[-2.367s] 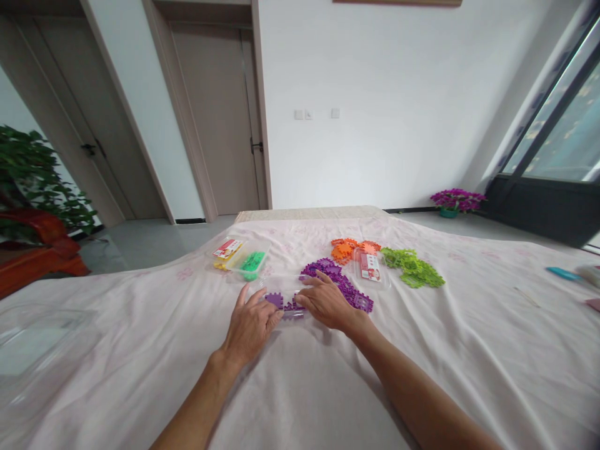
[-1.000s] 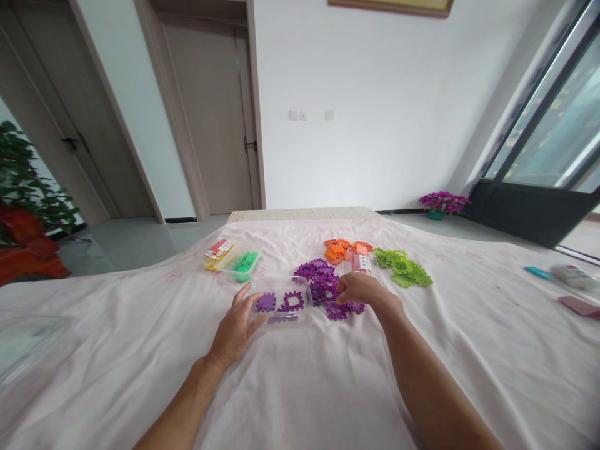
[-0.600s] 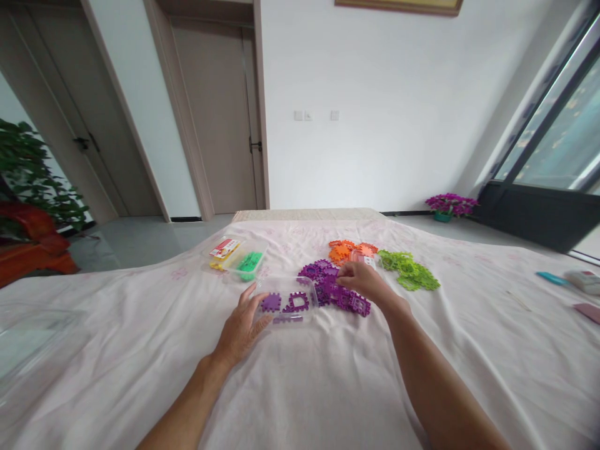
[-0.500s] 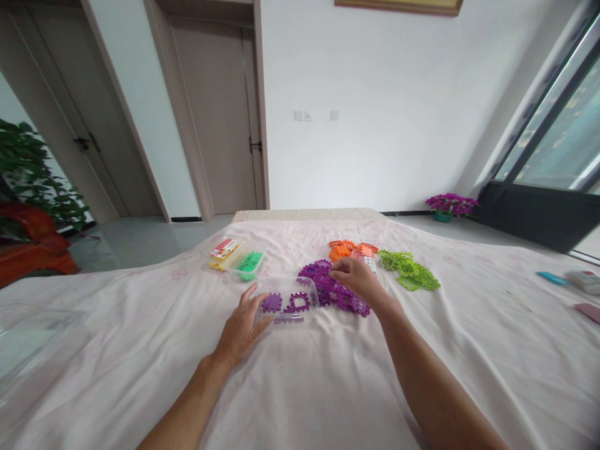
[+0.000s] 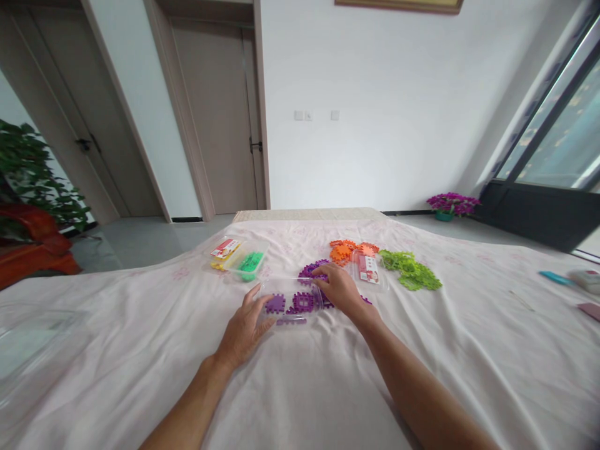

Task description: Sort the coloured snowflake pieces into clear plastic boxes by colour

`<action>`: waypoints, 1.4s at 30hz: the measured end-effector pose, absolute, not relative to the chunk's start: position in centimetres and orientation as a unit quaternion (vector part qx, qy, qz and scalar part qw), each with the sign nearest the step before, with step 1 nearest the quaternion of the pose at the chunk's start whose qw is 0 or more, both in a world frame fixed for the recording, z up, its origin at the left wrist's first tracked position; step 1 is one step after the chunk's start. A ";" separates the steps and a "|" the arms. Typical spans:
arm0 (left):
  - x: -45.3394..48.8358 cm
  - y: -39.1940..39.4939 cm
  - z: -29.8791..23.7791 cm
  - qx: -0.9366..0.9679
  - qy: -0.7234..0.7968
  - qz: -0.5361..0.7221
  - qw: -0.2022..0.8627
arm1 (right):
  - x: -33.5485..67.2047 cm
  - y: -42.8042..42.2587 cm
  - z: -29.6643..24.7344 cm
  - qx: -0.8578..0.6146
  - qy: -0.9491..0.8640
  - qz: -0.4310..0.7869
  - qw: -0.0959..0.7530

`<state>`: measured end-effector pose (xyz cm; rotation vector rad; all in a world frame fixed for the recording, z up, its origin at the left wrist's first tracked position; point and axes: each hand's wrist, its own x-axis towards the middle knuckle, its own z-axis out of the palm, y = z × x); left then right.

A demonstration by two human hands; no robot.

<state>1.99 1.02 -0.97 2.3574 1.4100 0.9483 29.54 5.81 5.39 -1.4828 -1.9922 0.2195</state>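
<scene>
My left hand (image 5: 247, 322) grips the left end of a clear plastic box (image 5: 315, 315), thumb at the near side and fingers over the far rim. Inside lie purple interlocking pieces: a solid toothed square (image 5: 275, 304), a toothed frame (image 5: 303, 302) with a smaller piece in its middle, and a strip along the near wall. My right hand (image 5: 340, 289) hovers at the box's right end, fingers bent and slightly apart with nothing visible between them. Behind and under it spreads a pile of purple pieces (image 5: 309, 270), partly hidden by the hand.
Orange pieces (image 5: 343, 251) and lime-green pieces (image 5: 410, 272) lie behind and right, beside a clear lid with a label (image 5: 369, 269). At the left back stand a box of green pieces (image 5: 250, 264) and yellow pieces with a label (image 5: 225, 249). A large clear container (image 5: 42, 337) sits far left.
My right hand has moved left from the purple pile to the box's right end. The frame's hollow middle now holds a smaller purple piece. My left hand stays on the box.
</scene>
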 end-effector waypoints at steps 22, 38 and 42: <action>1.8 1.1 -1.3 0.808 0.472 0.340 0.098 | 33.3 6.0 5.4 -0.592 -0.793 0.078 0.121; 3.8 -0.4 -1.3 0.817 0.472 0.315 0.100 | 26.8 4.6 5.6 -0.497 -0.780 0.216 0.312; 3.8 -0.3 -1.3 0.821 0.465 0.320 0.085 | 25.9 4.6 5.0 -0.493 -0.796 0.192 0.296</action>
